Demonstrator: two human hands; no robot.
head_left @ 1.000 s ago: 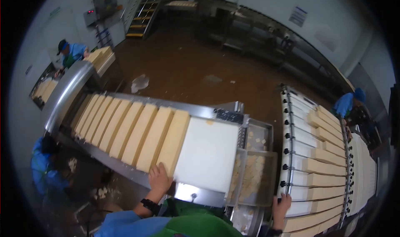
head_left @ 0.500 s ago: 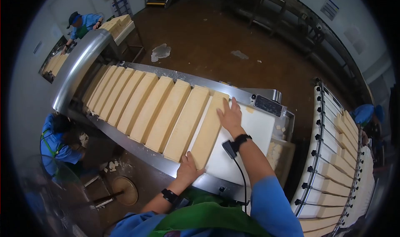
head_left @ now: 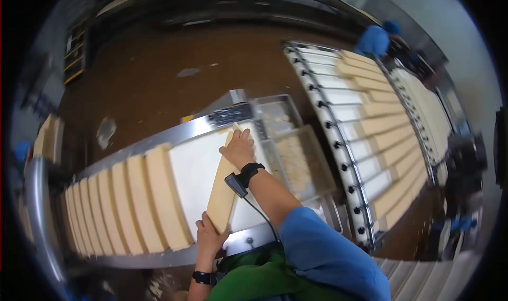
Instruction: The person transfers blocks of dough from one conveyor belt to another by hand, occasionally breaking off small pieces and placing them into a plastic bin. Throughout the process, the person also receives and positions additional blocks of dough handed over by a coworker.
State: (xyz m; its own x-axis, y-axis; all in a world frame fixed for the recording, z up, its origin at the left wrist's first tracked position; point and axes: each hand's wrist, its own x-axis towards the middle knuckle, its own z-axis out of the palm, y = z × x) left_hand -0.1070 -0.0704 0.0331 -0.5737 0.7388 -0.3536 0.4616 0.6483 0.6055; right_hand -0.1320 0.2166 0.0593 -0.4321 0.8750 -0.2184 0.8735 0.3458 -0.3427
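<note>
A long pale-yellow slab (head_left: 218,203), which looks like dough, lies slantwise over the right part of the white conveyor belt (head_left: 193,169). My right hand (head_left: 239,148) grips its far end, fingers curled over the top. At the near end my left hand (head_left: 209,238) holds it, thumb and fingers on either side of the edge. More slabs of the same kind, the closest one (head_left: 166,200) among them, stand side by side on the belt to the left, with a bare stretch of belt between them and the held slab.
Metal trays (head_left: 329,176) holding pale scraps sit just past the belt's right end. Further right stands a slanted rack (head_left: 330,126) with black knobs, bearing several slabs. A person in blue (head_left: 373,40) is behind it. A metal hood (head_left: 39,211) spans the belt's left end.
Both my hands have moved the end slab rightward, away from the row, opening a wide gap on the belt. My view has turned right, toward the rack.
</note>
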